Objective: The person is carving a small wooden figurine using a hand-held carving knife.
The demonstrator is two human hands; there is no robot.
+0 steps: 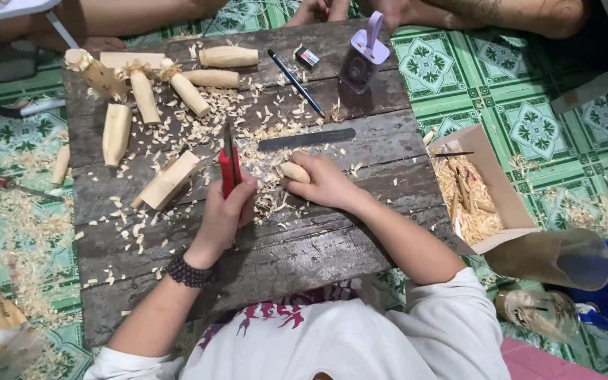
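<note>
Wood piece (295,172) — pale, rounded, small — clasped in right hand (325,184).

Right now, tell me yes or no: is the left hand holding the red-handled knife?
Yes. The left hand grips the red-handled knife, blade pointing away, while the right hand holds a small wood piece.

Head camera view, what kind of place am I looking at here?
Probably a home woodcarving spot on a tiled floor: a plank board strewn with shavings, carved wooden pieces, and a red-handled knife in the left hand.
</note>
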